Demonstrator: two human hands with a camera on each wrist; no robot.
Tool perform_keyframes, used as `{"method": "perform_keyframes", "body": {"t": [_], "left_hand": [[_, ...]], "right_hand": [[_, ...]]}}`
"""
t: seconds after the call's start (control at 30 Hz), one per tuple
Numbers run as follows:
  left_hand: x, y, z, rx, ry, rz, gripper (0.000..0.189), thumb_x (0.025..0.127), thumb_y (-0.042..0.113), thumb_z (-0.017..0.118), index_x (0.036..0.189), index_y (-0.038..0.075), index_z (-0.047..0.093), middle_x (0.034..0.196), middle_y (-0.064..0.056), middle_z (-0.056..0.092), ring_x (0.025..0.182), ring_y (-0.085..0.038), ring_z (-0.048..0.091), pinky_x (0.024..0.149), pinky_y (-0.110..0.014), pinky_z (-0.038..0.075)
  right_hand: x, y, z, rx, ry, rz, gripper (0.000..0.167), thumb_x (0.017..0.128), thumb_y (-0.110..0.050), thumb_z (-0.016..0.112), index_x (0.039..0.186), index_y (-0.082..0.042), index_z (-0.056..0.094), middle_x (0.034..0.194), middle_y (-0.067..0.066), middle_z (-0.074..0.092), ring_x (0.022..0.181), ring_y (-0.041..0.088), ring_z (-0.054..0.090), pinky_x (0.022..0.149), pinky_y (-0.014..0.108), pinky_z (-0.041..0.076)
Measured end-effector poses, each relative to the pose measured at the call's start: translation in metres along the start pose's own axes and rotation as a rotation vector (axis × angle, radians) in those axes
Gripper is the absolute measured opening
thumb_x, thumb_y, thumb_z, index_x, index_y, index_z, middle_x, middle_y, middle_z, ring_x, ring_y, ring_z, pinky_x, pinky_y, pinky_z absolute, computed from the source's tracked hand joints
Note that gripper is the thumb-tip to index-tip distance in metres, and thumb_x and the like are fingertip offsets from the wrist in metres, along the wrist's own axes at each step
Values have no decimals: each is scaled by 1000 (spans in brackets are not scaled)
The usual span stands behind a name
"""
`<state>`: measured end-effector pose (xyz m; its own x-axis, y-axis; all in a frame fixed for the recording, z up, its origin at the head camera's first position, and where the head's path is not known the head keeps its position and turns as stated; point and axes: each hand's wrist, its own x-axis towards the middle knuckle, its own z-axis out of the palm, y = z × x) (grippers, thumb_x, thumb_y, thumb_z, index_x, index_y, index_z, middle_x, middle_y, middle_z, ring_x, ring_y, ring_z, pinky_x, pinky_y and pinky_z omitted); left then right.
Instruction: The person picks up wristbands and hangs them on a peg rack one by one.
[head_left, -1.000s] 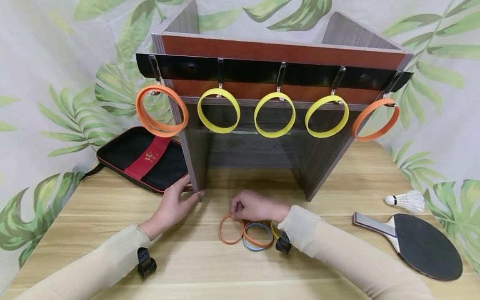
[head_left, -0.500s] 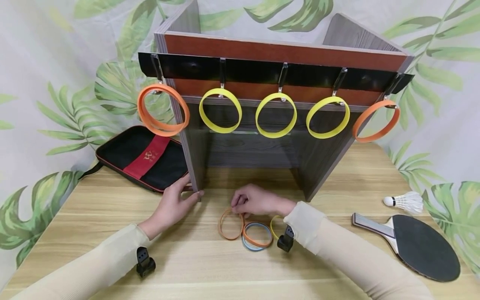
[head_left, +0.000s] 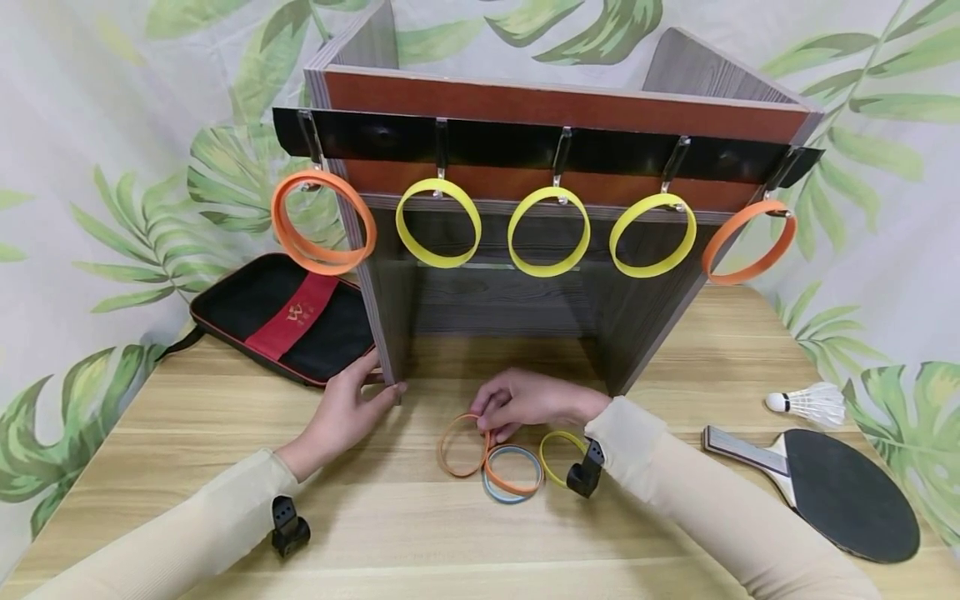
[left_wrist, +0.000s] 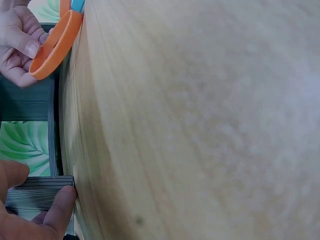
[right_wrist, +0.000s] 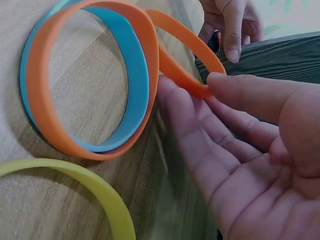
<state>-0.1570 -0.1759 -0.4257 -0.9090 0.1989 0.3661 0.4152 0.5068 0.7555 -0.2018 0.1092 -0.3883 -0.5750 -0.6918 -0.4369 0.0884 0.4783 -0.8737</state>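
Note:
My right hand (head_left: 528,396) pinches an orange silicone wristband (right_wrist: 186,32) between thumb and fingers. In the head view this band stands tilted up, its lower edge close to the table. Beside it lies another orange wristband (right_wrist: 37,85) on top of a blue one (right_wrist: 136,75). A yellow wristband (right_wrist: 107,192) rests on the table near my right wrist. My left hand (head_left: 348,412) grips the front edge of the left side panel (left_wrist: 40,192) of a grey wooden stand, low down, with the thumb on one side and fingers on the other.
Across the stand's front runs a black strip (head_left: 502,142) with several hooks bearing yellow wristbands (head_left: 516,229) and orange wristbands (head_left: 750,271). A black and red case (head_left: 247,300) lies left. A table tennis bat (head_left: 851,492) and a shuttlecock (head_left: 806,404) lie right.
My right hand has risen slightly and shifted right, tipping up the orange wristband in its fingers. More of the yellow wristband now shows. My left hand has stayed at the panel.

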Motion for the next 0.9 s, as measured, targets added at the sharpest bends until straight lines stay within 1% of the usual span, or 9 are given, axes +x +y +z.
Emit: {"method": "perform_keyframes", "body": {"t": [0.13,0.27,0.33,0.4,0.5,0.6,0.73,0.8,0.9], "left_hand": [[0,1,0,-1,-1,-3,56,94,-5,72,146,-4,54,142,-27,63,115,-41,71,98,-59,59],[-1,2,0,-12,8,4,55,94,-5,72,146,-3,55,141,-27,64,113,-40,72,97,-58,59],[-1,2,-1,-15,13,10,55,94,-4,72,146,-3,56,140,-27,64,113,-39,72,97,-58,60],[-2,3,-1,-18,16,14,54,94,-4,72,145,-3,56,140,-26,65,113,-39,72,97,-57,60],[-2,2,-1,-14,18,24,53,94,-4,73,144,-3,57,136,-26,67,113,-38,71,96,-55,61],[-2,1,0,-5,20,26,49,94,-5,72,141,-5,58,131,-26,69,112,-38,71,96,-54,61],[-2,2,0,8,20,2,46,94,-3,72,138,-3,61,126,-22,72,111,-37,71,97,-54,61],[-2,3,-1,23,20,-20,43,94,0,73,136,-2,63,123,-20,74,111,-35,71,98,-54,60],[-2,3,-1,53,23,-47,42,94,2,73,135,-2,64,121,-20,74,111,-35,71,98,-56,59]], "right_hand": [[-4,-3,1,24,-17,-43,24,99,2,66,120,14,62,97,25,77,78,11,74,79,30,67],[-10,-12,5,30,-14,-112,28,99,-1,68,122,15,61,98,20,77,80,11,75,84,36,67],[-15,-19,7,28,-6,-151,29,98,-1,69,122,14,61,100,18,77,83,14,76,87,40,67],[-20,-26,9,26,6,-194,29,98,-1,69,122,14,61,104,20,77,86,17,76,89,43,66],[-27,-37,13,28,34,-256,29,98,-1,69,122,12,62,107,21,77,88,17,76,91,46,66],[-35,-51,17,51,75,-320,26,98,0,69,121,11,62,107,20,77,89,14,76,91,45,66],[-47,-70,21,97,126,-419,21,100,1,67,120,8,64,108,20,77,93,15,77,91,43,66],[-54,-80,22,116,154,-469,21,100,0,66,120,6,64,109,20,77,94,16,77,92,46,65],[-66,-94,23,144,203,-540,20,100,0,66,120,5,63,112,21,77,97,16,77,93,45,65]]}}
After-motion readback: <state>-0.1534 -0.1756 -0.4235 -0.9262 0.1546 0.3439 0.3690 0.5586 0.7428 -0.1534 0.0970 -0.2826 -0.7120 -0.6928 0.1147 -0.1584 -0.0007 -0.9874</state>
